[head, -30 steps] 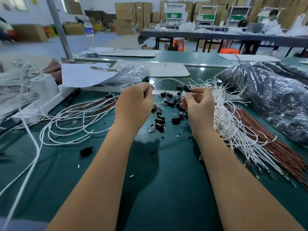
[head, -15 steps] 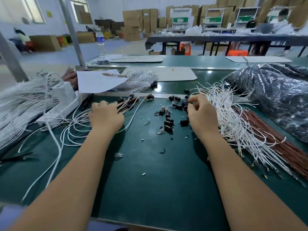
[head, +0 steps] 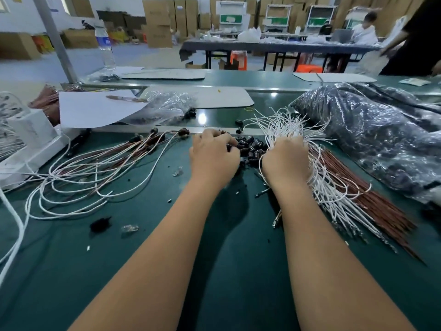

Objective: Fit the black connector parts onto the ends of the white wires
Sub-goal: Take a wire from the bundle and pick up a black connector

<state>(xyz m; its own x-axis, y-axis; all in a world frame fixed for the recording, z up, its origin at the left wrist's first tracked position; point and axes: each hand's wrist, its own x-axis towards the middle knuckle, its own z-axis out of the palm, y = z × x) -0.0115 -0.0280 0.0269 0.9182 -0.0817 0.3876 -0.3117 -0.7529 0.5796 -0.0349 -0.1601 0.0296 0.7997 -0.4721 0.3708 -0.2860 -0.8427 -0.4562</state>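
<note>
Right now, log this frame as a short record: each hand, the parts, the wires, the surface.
left hand: fingers curled into the pile of black connector parts
right hand: fingers in the bundle of white wires; grip hidden
finished wires: looped, left of the hands
surface: green table
right edge: dark plastic bag

Bright overhead light (glare spots); edges warped, background perhaps blurred.
</note>
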